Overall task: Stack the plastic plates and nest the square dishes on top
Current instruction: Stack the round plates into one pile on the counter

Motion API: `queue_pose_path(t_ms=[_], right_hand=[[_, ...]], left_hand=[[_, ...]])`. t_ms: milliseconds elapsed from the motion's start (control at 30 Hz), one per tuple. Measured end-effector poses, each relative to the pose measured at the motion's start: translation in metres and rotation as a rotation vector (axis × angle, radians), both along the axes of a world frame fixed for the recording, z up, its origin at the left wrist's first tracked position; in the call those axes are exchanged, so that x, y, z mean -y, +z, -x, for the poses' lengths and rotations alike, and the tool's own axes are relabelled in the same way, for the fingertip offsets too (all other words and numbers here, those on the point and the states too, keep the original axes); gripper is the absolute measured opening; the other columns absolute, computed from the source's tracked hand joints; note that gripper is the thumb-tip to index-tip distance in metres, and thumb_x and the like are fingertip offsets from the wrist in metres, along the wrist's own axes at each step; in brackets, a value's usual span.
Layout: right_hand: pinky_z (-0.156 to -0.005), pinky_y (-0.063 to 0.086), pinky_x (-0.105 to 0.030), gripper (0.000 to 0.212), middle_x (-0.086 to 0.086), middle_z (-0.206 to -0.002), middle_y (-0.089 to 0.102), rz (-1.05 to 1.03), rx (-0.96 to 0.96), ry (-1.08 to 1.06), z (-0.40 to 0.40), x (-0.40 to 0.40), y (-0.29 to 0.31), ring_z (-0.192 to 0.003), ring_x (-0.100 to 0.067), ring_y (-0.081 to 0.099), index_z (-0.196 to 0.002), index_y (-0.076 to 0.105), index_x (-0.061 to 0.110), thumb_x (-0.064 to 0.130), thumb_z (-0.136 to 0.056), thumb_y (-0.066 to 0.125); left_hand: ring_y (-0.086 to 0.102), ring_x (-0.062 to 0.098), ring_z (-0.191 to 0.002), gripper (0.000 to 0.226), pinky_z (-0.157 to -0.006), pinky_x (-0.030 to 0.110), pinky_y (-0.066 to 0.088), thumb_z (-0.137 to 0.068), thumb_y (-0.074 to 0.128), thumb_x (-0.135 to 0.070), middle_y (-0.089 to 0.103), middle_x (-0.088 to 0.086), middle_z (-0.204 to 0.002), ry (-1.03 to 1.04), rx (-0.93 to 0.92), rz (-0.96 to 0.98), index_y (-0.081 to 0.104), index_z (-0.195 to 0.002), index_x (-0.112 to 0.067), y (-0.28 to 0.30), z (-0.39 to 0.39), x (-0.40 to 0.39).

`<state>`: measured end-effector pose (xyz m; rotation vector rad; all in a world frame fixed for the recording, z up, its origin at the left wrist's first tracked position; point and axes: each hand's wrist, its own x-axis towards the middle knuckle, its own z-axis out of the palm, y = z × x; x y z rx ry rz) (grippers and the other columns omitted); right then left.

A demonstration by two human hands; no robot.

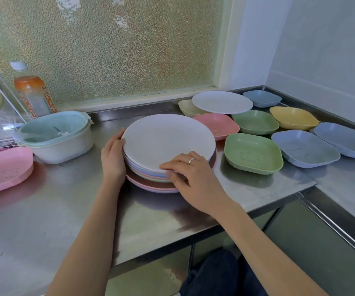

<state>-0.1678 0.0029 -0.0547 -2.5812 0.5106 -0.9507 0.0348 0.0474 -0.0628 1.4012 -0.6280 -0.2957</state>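
A pink dish (pixel 2 169) sits at the far left of the steel tabletop (pixel 44 210), with a lidded tub (pixel 54 135) and an orange-labelled bottle (pixel 32 92) behind it. At centre stands the plate stack (pixel 168 142), a white plate on top and blue, pink and green rims showing below, all resting on wider pink plates at the base. The left hand (pixel 113 157) cups the stack's left edge, fingers curled against the rims. The right hand (pixel 193 176), a ring on one finger, lies over the near edge, fingertips pressed on the top plate's rim; neither grip lifts anything clear of the pile. To the right, a lone white plate (pixel 222 102) lies across a cream dish (pixel 186 107) near the window frame. Around it the square dishes lie single and unnested: pink (pixel 221 124), two green (pixel 253 153), yellow (pixel 293 117) and three blue (pixel 304 148), spread toward the corner wall.
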Motion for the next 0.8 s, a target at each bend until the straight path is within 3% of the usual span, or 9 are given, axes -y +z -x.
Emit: queue_pose_path(t_ms=[100, 200, 300, 367, 433, 500, 567, 633, 800], right_hand=[[-0.088, 0.039, -0.033, 0.040, 0.006, -0.102, 0.067, -0.035, -0.022, 0.008, 0.000, -0.003, 0.002, -0.096, -0.012, 0.049, -0.107, 0.069, 0.022, 0.044, -0.090, 0.041], [-0.093, 0.036, -0.028, 0.032, 0.005, -0.105, 0.067, -0.116, -0.013, 0.055, 0.002, 0.000, 0.006, -0.099, -0.010, 0.050, -0.109, 0.069, 0.020, 0.037, -0.094, 0.046], [-0.096, 0.038, -0.025, 0.028, 0.005, -0.109, 0.069, -0.204, 0.111, 0.028, 0.009, 0.018, 0.018, -0.100, -0.004, 0.053, -0.112, 0.067, 0.021, 0.029, -0.096, 0.047], [-0.083, 0.045, -0.022, 0.029, 0.000, -0.100, 0.072, -0.172, 0.234, -0.075, 0.015, 0.040, 0.031, -0.084, 0.001, 0.058, -0.107, 0.069, 0.018, 0.027, -0.096, 0.044], [-0.065, 0.045, -0.027, 0.032, -0.008, -0.083, 0.071, -0.134, 0.274, -0.216, 0.018, 0.070, 0.041, -0.068, -0.010, 0.058, -0.099, 0.071, 0.016, 0.028, -0.096, 0.042], [-0.067, 0.046, -0.033, 0.031, -0.012, -0.084, 0.069, -0.098, 0.212, -0.357, 0.015, 0.108, 0.046, -0.073, -0.022, 0.057, -0.099, 0.070, 0.016, 0.029, -0.094, 0.042], [-0.080, 0.050, -0.042, 0.028, -0.011, -0.105, 0.067, -0.090, 0.108, -0.453, 0.010, 0.149, 0.046, -0.091, -0.027, 0.060, -0.111, 0.065, 0.018, 0.024, -0.090, 0.047], [-0.090, 0.046, -0.047, 0.036, -0.010, -0.123, 0.060, -0.078, -0.080, -0.533, 0.003, 0.183, 0.046, -0.110, -0.032, 0.054, -0.126, 0.055, 0.019, 0.022, -0.090, 0.050], [-0.100, 0.035, -0.044, 0.046, -0.008, -0.140, 0.048, -0.088, -0.517, -0.551, -0.018, 0.243, 0.040, -0.127, -0.030, 0.043, -0.140, 0.037, 0.017, 0.024, -0.095, 0.044]], left_hand=[[0.057, 0.014, -0.106, 0.048, -0.094, 0.027, 0.042, -0.076, 0.041, -0.014, 0.067, 0.004, -0.115, 0.005, 0.002, -0.005, 0.065, -0.117, -0.011, 0.001, 0.001, -0.001], [0.059, 0.014, -0.108, 0.041, -0.094, 0.027, 0.043, -0.082, 0.042, -0.011, 0.068, 0.003, -0.115, -0.004, 0.019, -0.022, 0.067, -0.114, -0.014, 0.001, 0.001, -0.002], [0.060, 0.009, -0.092, 0.029, -0.079, 0.014, 0.045, -0.087, 0.046, -0.017, 0.071, -0.009, -0.092, 0.060, -0.008, -0.028, 0.073, -0.088, -0.028, 0.010, 0.003, -0.001], [0.053, 0.006, -0.082, 0.023, -0.070, 0.014, 0.042, -0.089, 0.051, -0.025, 0.071, -0.002, -0.083, 0.142, 0.078, -0.055, 0.072, -0.081, -0.022, 0.025, 0.006, 0.004], [0.057, 0.003, -0.088, 0.025, -0.076, 0.015, 0.041, -0.090, 0.051, -0.026, 0.073, 0.001, -0.094, 0.137, 0.272, -0.099, 0.073, -0.095, -0.014, 0.045, 0.014, 0.017], [0.059, 0.001, -0.086, 0.024, -0.075, 0.010, 0.040, -0.090, 0.051, -0.020, 0.069, -0.005, -0.090, 0.014, 0.431, -0.094, 0.073, -0.097, -0.015, 0.067, 0.024, 0.042], [0.059, 0.002, -0.077, 0.019, -0.070, 0.012, 0.041, -0.090, 0.054, -0.019, 0.067, -0.005, -0.084, -0.180, 0.561, -0.141, 0.072, -0.091, -0.017, 0.085, 0.034, 0.077], [0.057, 0.008, -0.078, 0.017, -0.072, 0.018, 0.041, -0.089, 0.055, -0.020, 0.067, -0.003, -0.091, -0.368, 0.718, -0.324, 0.071, -0.095, -0.016, 0.096, 0.042, 0.118], [0.051, 0.021, -0.119, 0.042, -0.099, 0.034, 0.041, -0.084, 0.051, -0.017, 0.055, 0.003, -0.132, -0.544, 1.009, -0.742, 0.056, -0.126, -0.017, 0.083, 0.043, 0.207]])
